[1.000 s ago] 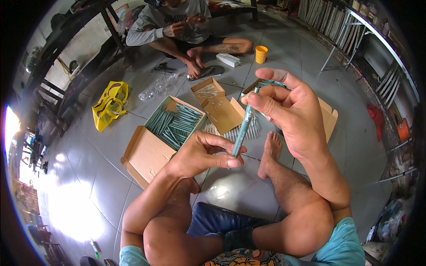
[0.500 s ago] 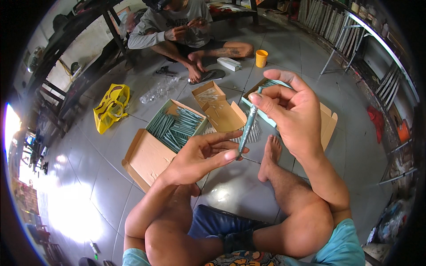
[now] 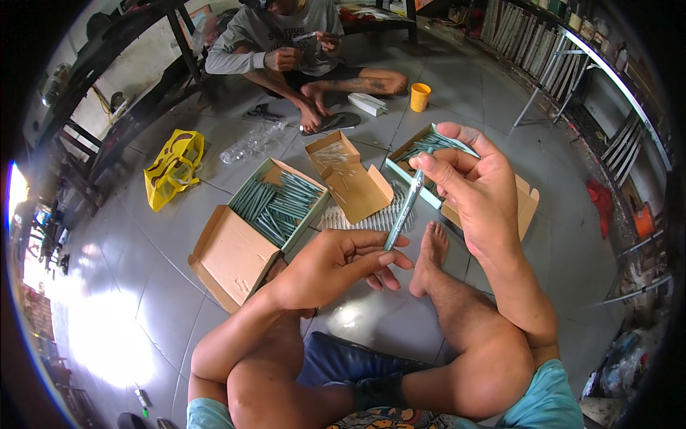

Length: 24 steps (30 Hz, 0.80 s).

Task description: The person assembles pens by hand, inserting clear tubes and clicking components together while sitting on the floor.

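A slim green pen (image 3: 404, 214) slants between my two hands above the floor. My left hand (image 3: 325, 268) pinches its lower end between thumb and fingers. At the upper end, the thumb and fingers of my right hand (image 3: 480, 189) are closed on it. Beyond my left hand stands an open carton (image 3: 306, 230) full of similar green pens (image 3: 275, 207). A smaller open cardboard box (image 3: 366, 199) with thin clear pieces (image 3: 334, 154) lies in the middle. Another open box (image 3: 433, 198) of green pens is partly hidden behind my right hand.
Rows of small clear pieces (image 3: 339, 218) lie beneath the small box. Farther off are a yellow bag (image 3: 174, 170), crumpled clear plastic (image 3: 250, 146), a white carton (image 3: 367, 104) and a yellow cup (image 3: 420, 98). Another person (image 3: 286, 50) sits opposite, both hands raised. A metal-legged table (image 3: 554, 79) stands right.
The pen and both hands have shifted slightly lower in the picture, still held at both ends. The other person's hands have moved apart.
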Motion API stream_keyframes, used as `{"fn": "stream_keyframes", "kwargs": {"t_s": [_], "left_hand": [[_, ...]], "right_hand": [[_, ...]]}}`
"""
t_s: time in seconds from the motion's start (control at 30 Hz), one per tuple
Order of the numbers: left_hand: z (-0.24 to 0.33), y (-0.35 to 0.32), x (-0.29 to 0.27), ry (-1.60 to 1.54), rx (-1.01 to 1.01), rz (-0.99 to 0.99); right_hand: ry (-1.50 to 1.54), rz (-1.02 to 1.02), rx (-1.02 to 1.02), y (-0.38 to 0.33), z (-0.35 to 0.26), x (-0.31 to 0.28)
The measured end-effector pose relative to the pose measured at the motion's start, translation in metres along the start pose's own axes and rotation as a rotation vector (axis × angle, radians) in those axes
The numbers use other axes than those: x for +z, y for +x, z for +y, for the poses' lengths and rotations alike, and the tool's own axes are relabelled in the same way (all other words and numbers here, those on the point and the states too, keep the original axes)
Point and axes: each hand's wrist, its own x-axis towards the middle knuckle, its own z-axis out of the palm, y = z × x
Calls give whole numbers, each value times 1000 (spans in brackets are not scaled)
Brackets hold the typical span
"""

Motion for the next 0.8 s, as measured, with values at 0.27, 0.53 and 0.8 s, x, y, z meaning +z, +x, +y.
{"fn": "stream_keyframes", "kwargs": {"t_s": [0.27,0.53,0.8], "left_hand": [[-6,-1,-1,46,115,44],[-9,-1,-7,189,145,233],[-4,-3,-5,217,159,161]], "right_hand": [[51,-78,106,-4,14,12],[-78,-312,270,-11,22,19],[3,-274,155,-9,30,12]]}}
